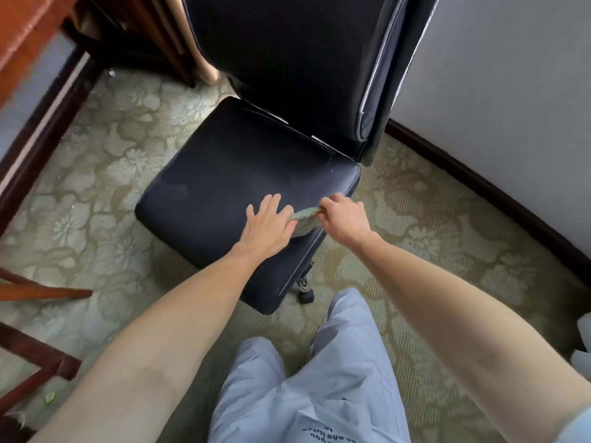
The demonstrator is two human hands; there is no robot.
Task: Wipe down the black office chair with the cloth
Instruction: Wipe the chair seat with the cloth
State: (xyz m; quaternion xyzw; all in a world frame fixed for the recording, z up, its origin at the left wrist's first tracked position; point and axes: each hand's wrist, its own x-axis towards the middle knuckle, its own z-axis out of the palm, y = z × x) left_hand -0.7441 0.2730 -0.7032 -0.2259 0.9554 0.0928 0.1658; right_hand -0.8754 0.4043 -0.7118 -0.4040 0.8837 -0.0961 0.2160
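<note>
1. So the black padded office chair (pixel 224 174) sat on a green floral-patterned carpet (pixel 105 145). Its tall backrest (pixel 287 59) was tucked toward the corner, next to a plain white wall (pixel 495 91).
2. The pale green bunched-up cloth (pixel 305 217) lay on the seat at its near right edge, stretched between the person's two hands.
3. The left hand (pixel 267 223) was flat on the seat cushion, fingers straight and fanned out. Its thumb side touched one end of the cloth, but whether the thumb actually pinned it down, couldn't tell.
4. The right hand (pixel 343 219) was curled tight round the other end of the cloth, knuckles up, right at the seat's edge.
5. Both forearms were bare and reached in from the bottom of the view.
6. Under the seat, a black caster wheel (pixel 306 295) peeked out just beside the person's light blue trousers (pixel 319 378).
7. Off to the left there was a reddish-brown wooden desk (pixel 25 33) up top and some dark wooden furniture legs (pixel 41 292) lower down, both well apart from the chair.
</note>
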